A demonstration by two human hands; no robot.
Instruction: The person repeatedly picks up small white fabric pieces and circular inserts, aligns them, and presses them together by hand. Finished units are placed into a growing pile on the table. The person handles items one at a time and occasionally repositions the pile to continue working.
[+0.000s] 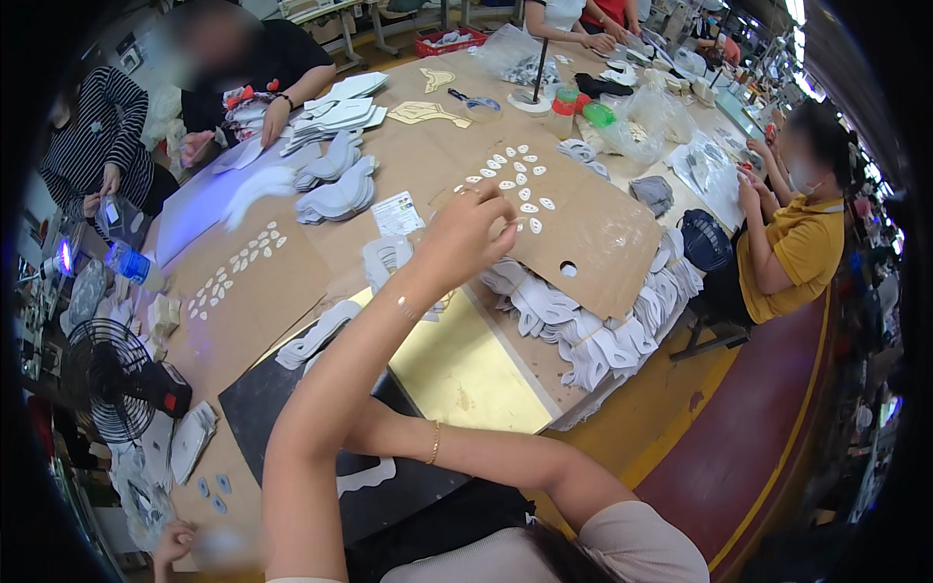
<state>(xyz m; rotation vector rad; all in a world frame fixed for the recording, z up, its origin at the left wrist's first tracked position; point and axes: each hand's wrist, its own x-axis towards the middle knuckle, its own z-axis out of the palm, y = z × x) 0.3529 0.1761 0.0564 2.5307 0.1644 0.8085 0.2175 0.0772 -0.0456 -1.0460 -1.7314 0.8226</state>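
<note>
My left hand (pixel 471 228) reaches across to the cardboard sheet (pixel 612 238), over small white oval pieces (pixel 522 179) laid out in rows. Its fingers are curled together; whatever they pinch is too small or hidden to name. My right arm crosses beneath my left forearm. Of my right hand (pixel 365 428) only the part by the wrist shows; its fingers are hidden behind the left arm. Near it, a white curved cut piece (pixel 367 476) lies on the black board (pixel 255 403). A yellow sheet (pixel 471 374) lies beside that board.
Bundles of white cut pieces (pixel 583 335) line the table's right edge. More stacks (pixel 335 194) stand farther left. Another cardboard sheet (pixel 243 321) bears small ovals. A black fan (pixel 112 379) stands at left. Co-workers sit around, one in a yellow shirt (pixel 802 253) at right.
</note>
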